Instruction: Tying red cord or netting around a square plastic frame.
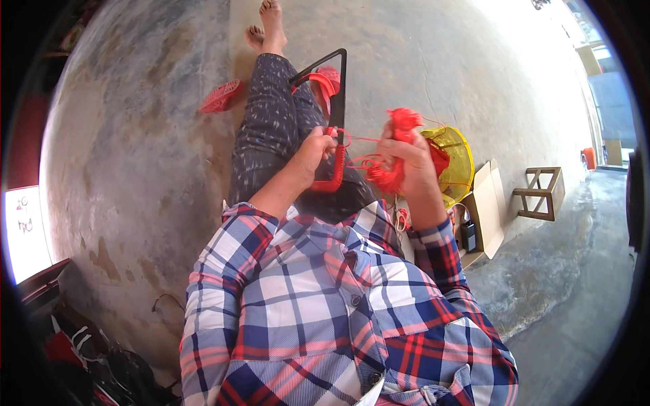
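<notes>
A black frame with rounded corners rests over my legs, with red cord wound closely round its near side and corner, and more red on its far side. My left hand is closed on the frame's right bar, pinching at the end of the wound part. To the right, my right hand grips a thick, loose bundle of red cord, which is slightly blurred. Thin red strands run between the bundle and the frame at my left fingers. Part of the bundle is hidden behind my right fingers.
A yellow mesh basket with red stuff in it stands beyond my right hand. Beside it lie an open cardboard box holding a black item and a small wooden stool. A red slipper-like thing lies on the concrete floor.
</notes>
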`<action>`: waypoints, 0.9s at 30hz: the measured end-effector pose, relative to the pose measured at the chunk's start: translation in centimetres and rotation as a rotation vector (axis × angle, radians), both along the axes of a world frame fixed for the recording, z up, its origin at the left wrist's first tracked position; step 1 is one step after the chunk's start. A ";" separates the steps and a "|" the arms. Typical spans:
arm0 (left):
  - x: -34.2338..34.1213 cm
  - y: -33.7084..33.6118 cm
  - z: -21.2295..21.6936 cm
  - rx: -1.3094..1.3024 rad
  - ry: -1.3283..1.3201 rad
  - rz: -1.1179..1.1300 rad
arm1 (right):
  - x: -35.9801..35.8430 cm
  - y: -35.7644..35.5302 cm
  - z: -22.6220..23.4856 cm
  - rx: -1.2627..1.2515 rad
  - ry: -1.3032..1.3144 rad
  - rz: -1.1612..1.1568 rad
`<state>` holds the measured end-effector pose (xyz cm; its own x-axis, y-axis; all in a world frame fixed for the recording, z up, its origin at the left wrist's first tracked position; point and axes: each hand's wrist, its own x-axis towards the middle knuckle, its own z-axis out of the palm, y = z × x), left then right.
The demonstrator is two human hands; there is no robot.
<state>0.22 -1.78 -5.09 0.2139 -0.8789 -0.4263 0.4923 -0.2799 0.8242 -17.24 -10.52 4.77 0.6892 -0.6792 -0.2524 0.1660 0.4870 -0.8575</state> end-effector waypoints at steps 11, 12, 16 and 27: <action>0.4 -0.6 -1.1 0.049 0.124 0.065 | -0.5 5.0 5.0 0.055 0.023 0.068; 0.6 -0.7 -0.9 0.053 0.138 0.054 | -0.6 4.5 5.2 0.053 0.022 0.068; -0.7 -0.5 0.4 0.118 -0.051 0.085 | -0.6 3.2 5.7 0.016 0.003 0.023; 2.5 0.8 2.9 -0.052 -0.538 0.367 | 1.4 -2.0 -0.9 -0.964 0.506 0.442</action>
